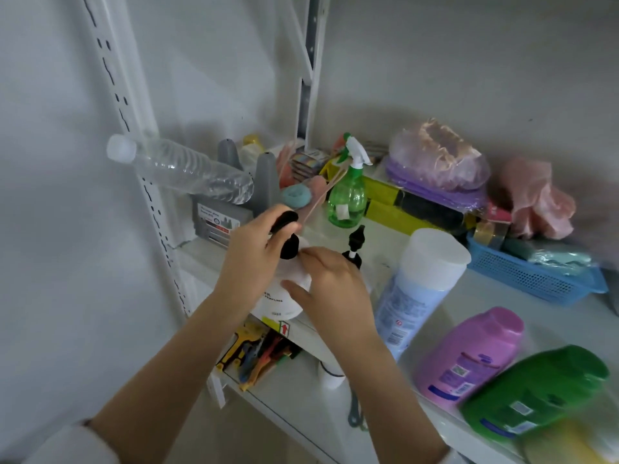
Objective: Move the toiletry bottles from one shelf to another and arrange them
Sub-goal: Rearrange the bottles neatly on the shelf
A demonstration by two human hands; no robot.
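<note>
At the left end of the white shelf (485, 296), both hands grip a white pump bottle (278, 299) with a black pump head. Left hand (251, 256) is wrapped around the black pump top; right hand (335, 293) is clamped on the bottle's shoulder, thumb across its front. Just behind them stands a second black pump nozzle (355, 242). Near the right hand stands a pale blue bottle (415, 293) with a white cap; beside it lie a pink bottle (469, 356) and a green bottle (532, 393). Farther back stands a green spray bottle (346, 192); a blue basket (526, 276) sits at right. A clear water bottle (181, 169) lies tilted at left.
</note>
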